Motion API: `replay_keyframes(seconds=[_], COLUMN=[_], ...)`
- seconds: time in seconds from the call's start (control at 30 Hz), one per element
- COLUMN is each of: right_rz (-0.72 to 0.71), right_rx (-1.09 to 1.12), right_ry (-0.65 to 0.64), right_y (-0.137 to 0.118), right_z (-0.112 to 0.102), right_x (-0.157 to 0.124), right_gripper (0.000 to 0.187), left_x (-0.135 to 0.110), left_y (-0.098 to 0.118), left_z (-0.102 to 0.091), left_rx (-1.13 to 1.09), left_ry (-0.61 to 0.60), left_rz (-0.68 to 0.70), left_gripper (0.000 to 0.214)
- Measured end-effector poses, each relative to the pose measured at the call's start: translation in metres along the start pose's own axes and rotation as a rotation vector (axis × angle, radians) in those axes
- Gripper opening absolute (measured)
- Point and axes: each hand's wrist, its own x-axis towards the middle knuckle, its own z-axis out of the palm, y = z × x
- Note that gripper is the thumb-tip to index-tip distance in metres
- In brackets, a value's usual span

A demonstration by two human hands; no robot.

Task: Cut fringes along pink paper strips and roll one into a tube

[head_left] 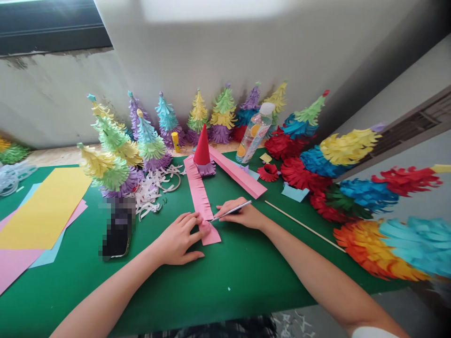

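Note:
A pink paper strip [200,192] with fringe cuts along one side lies on the green table. My left hand [181,237] rests over its near part, fingers spread and fingertips pressing on the paper, thumb apart. In my right hand [241,213] is a slim silver pen [232,210], its tip touching the strip beside my left fingertips. Past the strip's far end stands a red paper cone [202,149] with a purple fringe round its base. Another pink strip [239,173], folded lengthwise, slants to the right of the cone.
Fringed paper trees [223,115] line the back and right. A bottle [255,134], a glue stick [175,142] and a thin wooden stick [305,225] are around. Leftward lie a phone [118,230], white paper shreds [150,192] and coloured sheets [49,206].

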Motion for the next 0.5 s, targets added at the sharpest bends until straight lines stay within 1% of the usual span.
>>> replay_keyframes(seconds=[0.1,0.23,0.4,0.5], right_rz=[0.009,0.064,0.064,0.062], right_rx=[0.007,-0.005,-0.086,-0.119], right_ry=[0.053,0.104,0.039,0.068], right_y=[-0.0021,-0.0046,-0.0062,-0.0081], right_z=[-0.0027,-0.0048,-0.0025,-0.0024], right_x=[-0.0002,-0.0016,-0.0019,-0.0013], right_gripper=[0.016,0.017,0.018,0.02], left_x=[0.0006,0.0021,0.0049,0.0065], left_y=[0.0005,0.0015,0.0032,0.0042], left_z=[-0.0002,0.0002,0.0042,0.0065], left_rx=[0.011,0.024,0.072,0.094], left_ry=[-0.001,0.022,0.07,0.092], left_rz=[-0.005,-0.008,-0.017,-0.015], left_gripper=[0.054,0.051,0.046,0.042])
